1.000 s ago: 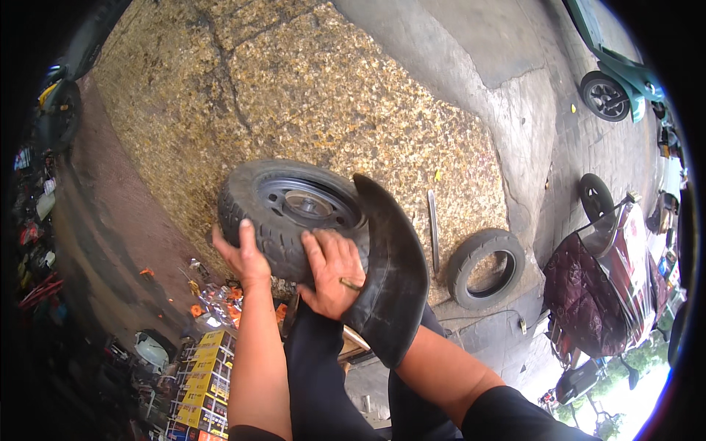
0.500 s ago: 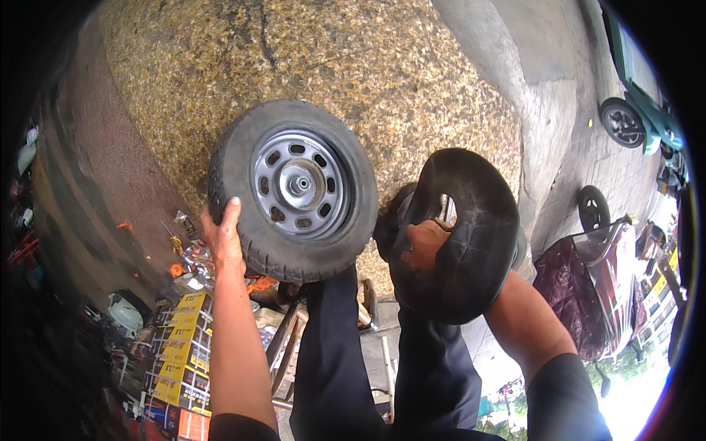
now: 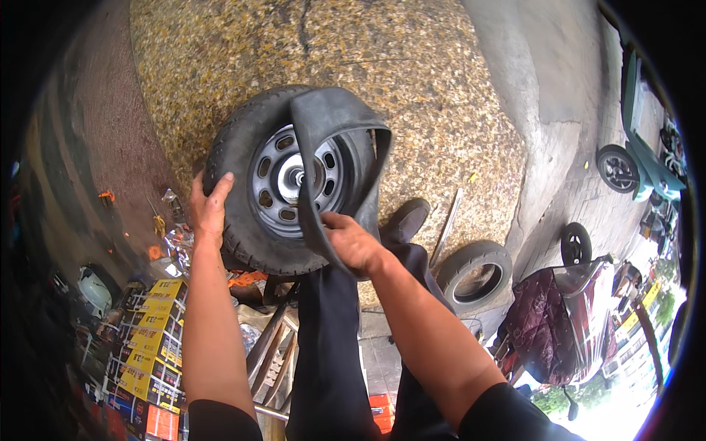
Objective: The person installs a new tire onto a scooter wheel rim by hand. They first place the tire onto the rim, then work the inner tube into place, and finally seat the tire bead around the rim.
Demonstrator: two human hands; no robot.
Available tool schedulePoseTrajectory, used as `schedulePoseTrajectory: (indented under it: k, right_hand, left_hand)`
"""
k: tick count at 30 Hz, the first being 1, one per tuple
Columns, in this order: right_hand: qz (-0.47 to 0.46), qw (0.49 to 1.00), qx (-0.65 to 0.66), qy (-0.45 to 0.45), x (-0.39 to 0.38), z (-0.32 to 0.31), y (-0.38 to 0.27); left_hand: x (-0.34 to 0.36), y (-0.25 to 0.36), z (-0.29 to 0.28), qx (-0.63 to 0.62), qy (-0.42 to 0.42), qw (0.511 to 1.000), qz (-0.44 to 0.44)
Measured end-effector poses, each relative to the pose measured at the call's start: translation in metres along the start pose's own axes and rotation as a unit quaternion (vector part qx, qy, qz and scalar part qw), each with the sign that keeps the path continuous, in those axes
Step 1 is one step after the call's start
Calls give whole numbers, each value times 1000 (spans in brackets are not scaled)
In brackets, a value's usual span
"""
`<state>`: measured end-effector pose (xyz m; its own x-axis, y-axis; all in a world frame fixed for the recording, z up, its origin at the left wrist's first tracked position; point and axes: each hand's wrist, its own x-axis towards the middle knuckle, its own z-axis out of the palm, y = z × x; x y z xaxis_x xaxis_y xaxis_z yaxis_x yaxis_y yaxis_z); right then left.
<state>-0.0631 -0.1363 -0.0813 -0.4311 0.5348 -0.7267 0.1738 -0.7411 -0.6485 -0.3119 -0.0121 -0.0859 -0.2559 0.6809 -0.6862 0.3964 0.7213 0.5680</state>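
My left hand (image 3: 210, 209) grips the left side of a black tyre (image 3: 243, 125) fitted on a silver steel wheel (image 3: 268, 191) with oval slots and a central hub. My right hand (image 3: 351, 242) is closed on a limp black inner tube (image 3: 334, 110), which drapes over the wheel's right half and hides part of it. The wheel is held just above my dark-trousered legs, its face toward me. My shoe (image 3: 408, 220) shows at the tube's right.
A loose tyre (image 3: 493, 287) and metal bar (image 3: 447, 224) lie on the speckled ground (image 3: 397, 73) to the right, beyond them a teal scooter (image 3: 651, 169) and a maroon-covered one (image 3: 544, 323). Yellow boxes (image 3: 154, 331) are stacked lower left, near scattered clutter (image 3: 176, 242).
The tube has swung leftward from beside the wheel onto its right half, carried by my right hand. The wheel's face, more tilted a second ago, now faces me.
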Motion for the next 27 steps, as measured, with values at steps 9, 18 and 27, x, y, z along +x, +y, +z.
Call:
schedulePoseTrajectory:
  k: [9, 18, 27]
  right_hand:
    - [24, 982, 184, -38, 71, 33, -12]
    - [111, 970, -173, 129, 141, 36, 20]
    - [13, 977, -17, 214, 146, 65, 24]
  left_hand:
    - [46, -43, -26, -1, -25, 999, -35]
    - [61, -54, -30, -38, -25, 997, -70]
    - [40, -38, -18, -16, -4, 999, -37]
